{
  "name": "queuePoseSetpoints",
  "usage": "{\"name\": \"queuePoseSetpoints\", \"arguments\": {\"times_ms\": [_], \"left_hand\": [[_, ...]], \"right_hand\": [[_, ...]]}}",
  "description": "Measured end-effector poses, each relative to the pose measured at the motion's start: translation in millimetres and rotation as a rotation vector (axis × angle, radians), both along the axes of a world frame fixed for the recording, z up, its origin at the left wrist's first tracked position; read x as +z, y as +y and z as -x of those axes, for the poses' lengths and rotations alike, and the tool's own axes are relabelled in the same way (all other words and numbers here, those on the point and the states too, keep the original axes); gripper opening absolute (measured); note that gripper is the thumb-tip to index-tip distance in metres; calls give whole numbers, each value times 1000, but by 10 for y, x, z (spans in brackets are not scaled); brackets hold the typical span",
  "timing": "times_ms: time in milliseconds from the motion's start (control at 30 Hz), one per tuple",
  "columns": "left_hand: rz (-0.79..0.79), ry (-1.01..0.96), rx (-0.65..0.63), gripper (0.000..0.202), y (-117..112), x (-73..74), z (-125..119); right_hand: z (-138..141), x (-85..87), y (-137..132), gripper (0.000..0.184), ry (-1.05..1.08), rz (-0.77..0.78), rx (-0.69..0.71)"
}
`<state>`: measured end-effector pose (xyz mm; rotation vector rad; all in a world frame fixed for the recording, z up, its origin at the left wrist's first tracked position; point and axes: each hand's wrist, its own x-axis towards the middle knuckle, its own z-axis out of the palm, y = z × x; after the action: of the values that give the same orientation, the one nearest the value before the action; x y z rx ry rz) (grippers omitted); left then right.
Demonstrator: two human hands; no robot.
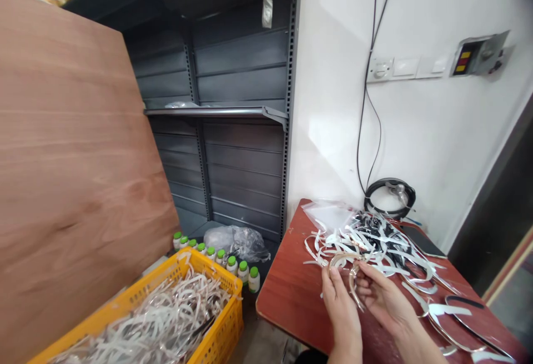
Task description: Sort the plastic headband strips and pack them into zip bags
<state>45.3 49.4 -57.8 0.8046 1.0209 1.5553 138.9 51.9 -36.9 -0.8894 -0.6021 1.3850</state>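
A thin, shiny, gold-brown headband-like curved band [353, 286] is pinched between the fingers of my right hand [387, 303]. My left hand [340, 303] is closed on the curved band's other side, near its upper arc; whether this is one band or two lying together I cannot tell. Both hands are above the front part of the red-brown table [291, 297]. Just beyond them lies a loose heap of white strips and curved bands [375, 247], some of them black. More curved bands with white strips [449, 314] lie to the right of my right hand.
A yellow crate [233, 303] full of pale curved strips stands at lower left, with several green-capped bottles [254, 279] behind it. Grey shelving [241, 111] and a wooden panel [75, 147] rise beyond. A coiled black cable [410, 200] sits at the table's back.
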Motion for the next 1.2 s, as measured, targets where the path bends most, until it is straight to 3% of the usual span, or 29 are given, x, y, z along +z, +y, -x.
{"name": "queuePoseSetpoints", "arguments": {"times_ms": [67, 133, 233, 433, 533, 767, 1000, 1200], "left_hand": [[-5, 40, 17, 53, 11, -7, 7], [-6, 71, 44, 51, 20, -9, 20], [14, 96, 82, 49, 30, -8, 34], [29, 100, 105, 50, 62, -47, 0], [31, 80, 122, 50, 86, -85, -21], [43, 56, 125, 46, 119, -140, -48], [49, 45, 76, 45, 110, -131, -68], [58, 43, 80, 48, 103, -135, -77]], "right_hand": [[-110, -58, -31, 24, 109, 62, 38], [-192, -124, -84, 26, 86, 129, 70], [-226, -228, -175, 23, -203, 180, 141], [-142, -327, -179, 20, -776, 84, 344], [-139, -329, -120, 18, -879, 109, 325], [-212, -367, -109, 23, -808, 173, 267], [-355, -634, -61, 22, -947, 136, 266], [-588, -574, -134, 27, -1214, 124, 214]]}}
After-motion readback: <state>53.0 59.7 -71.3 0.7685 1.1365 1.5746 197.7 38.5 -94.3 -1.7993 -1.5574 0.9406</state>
